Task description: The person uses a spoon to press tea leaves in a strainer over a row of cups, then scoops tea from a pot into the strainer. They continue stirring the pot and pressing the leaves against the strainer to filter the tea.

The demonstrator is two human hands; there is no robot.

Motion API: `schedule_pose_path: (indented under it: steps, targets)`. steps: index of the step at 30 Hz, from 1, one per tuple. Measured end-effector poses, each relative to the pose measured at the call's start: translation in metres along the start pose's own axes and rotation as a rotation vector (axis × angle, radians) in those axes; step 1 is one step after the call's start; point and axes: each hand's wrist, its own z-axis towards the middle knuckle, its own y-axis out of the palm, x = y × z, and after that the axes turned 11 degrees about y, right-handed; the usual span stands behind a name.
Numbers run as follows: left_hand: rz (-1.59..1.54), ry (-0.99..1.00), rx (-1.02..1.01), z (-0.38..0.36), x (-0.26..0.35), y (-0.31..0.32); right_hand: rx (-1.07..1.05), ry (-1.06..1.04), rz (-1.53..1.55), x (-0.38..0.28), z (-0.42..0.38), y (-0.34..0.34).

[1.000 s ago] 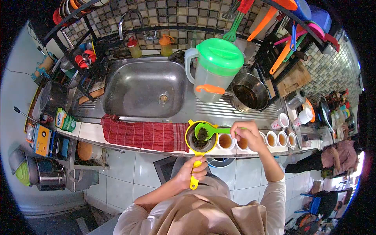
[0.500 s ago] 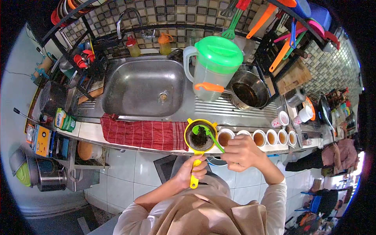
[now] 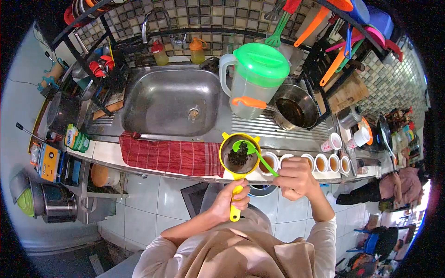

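Note:
My left hand [image 3: 227, 199] is closed around the handle of a yellow strainer [image 3: 221, 155], held level over the counter's front edge. Dark wet tea leaves [image 3: 237, 158] lie in its mesh. My right hand [image 3: 296, 178] grips a green plastic spoon [image 3: 266, 166] by the handle end. The spoon's bowl rests in the strainer among the leaves. Just right of the strainer begins a row of several white cups [image 3: 321, 163] with brown liquid; my right hand partly covers some of them.
A red checked cloth [image 3: 171, 155] lies left of the strainer, in front of the steel sink [image 3: 171, 102]. Behind stand a green-lidded pitcher [image 3: 252, 92] and a saucepan [image 3: 296, 109] with dark residue. Two stacks of cups [image 3: 331, 142] lie at the right.
Both hands have shifted slightly right, carrying the strainer and spoon along. The leaves sit bunched differently in the mesh, with more of it bare.

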Motion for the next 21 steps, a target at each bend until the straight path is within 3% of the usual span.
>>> schedule_pose_path:
  steps: [21]
  targets:
    - [0.003, 0.035, -0.052, 0.004, -0.001, 0.015, 0.135, -0.029, 0.071, -0.002, 0.004, -0.004]
